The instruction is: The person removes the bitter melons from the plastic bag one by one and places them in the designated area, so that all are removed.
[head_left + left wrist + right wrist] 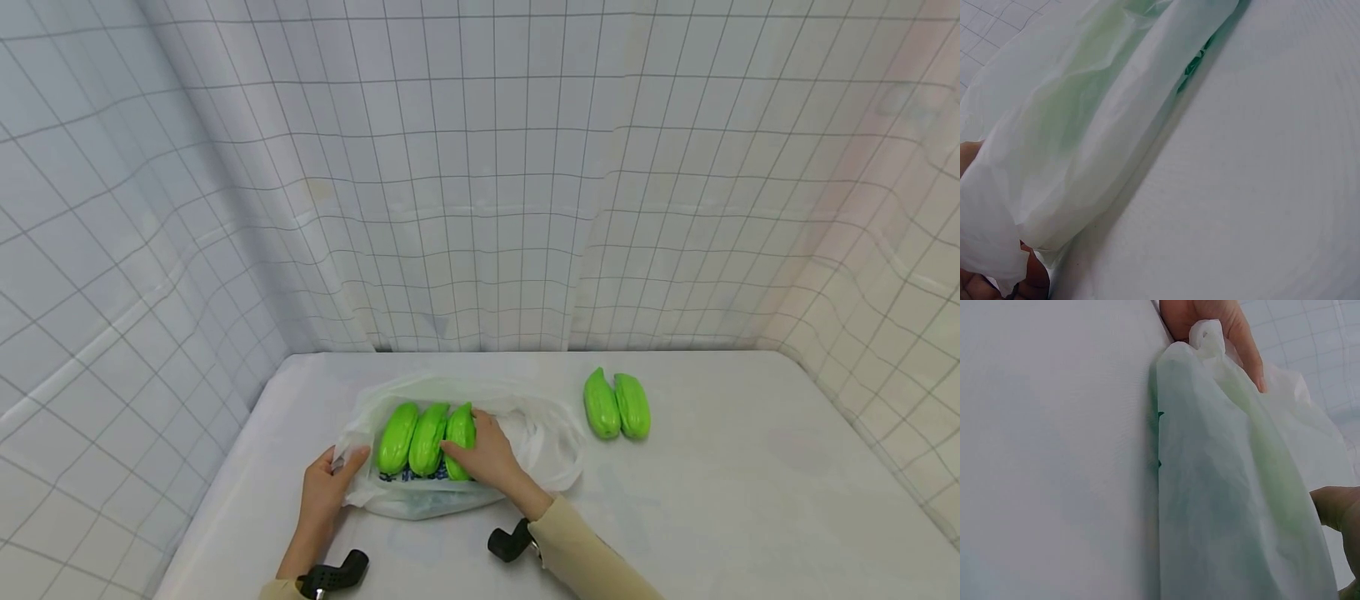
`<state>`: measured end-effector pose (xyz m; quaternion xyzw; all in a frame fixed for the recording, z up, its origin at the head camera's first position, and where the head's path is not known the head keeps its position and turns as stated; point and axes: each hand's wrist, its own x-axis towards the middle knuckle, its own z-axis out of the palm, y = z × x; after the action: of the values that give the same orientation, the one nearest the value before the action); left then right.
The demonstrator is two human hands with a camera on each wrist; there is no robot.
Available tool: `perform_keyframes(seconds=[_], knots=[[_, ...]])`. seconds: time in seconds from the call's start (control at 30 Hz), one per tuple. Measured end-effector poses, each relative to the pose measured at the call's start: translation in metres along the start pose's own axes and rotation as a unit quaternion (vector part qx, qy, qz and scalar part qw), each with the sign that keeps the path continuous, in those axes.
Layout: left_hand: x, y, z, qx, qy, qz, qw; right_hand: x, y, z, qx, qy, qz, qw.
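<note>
A translucent white plastic bag [420,502] lies open on the table. Inside, side by side, are three glossy, bright green, ridged, gourd-like vegetables, left [397,439], middle [428,442] and right [459,435]. My left hand [327,487] pinches the bag's left edge, thumb inside the rim. Reaching into the bag, my right hand [487,452] holds the rightmost green vegetable between thumb and fingers. In the right wrist view, the bag's wall [1204,456] hides most of the contents, and only part of the right hand [1340,509] shows.
Two more of these green vegetables, left [602,406] and right [632,407], lie together on the white table [712,483] to the right of the bag. Something dark blue and white shows beneath those in the bag. Gridded white curtains [480,183] enclose the back and sides.
</note>
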<state>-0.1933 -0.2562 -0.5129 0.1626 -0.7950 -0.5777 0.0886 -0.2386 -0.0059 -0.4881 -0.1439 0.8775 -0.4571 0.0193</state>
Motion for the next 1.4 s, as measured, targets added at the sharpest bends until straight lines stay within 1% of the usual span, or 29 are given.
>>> perform_keyframes(seconds=[0.27,0.4,0.53,0.7,0.83,1.0,1.4], knots=[[-0.002,0.001,0.000,0.003,0.002,0.016,0.9999,-0.003,0.000,-0.004,0.018,0.018,-0.007,0.9997],[-0.002,0.001,0.000,0.007,0.005,0.014,0.9999,-0.005,0.001,-0.007,0.023,0.026,-0.012,0.9993],[-0.002,0.001,-0.001,0.010,0.004,0.015,0.9998,-0.006,0.001,-0.010,0.028,0.031,-0.025,0.9988],[-0.002,0.001,0.000,0.004,0.004,0.015,0.9999,-0.008,-0.002,-0.015,0.032,0.032,-0.036,0.9983],[-0.002,0.001,0.000,0.002,0.001,0.010,1.0000,-0.009,-0.003,-0.017,0.026,0.036,-0.044,0.9981],[-0.002,0.000,0.000,-0.003,-0.001,0.011,0.9999,-0.011,-0.006,-0.020,0.024,0.042,-0.053,0.9974],[-0.001,-0.001,0.001,-0.004,0.007,0.011,0.9999,-0.016,-0.012,-0.028,0.018,0.057,-0.051,0.9969]])
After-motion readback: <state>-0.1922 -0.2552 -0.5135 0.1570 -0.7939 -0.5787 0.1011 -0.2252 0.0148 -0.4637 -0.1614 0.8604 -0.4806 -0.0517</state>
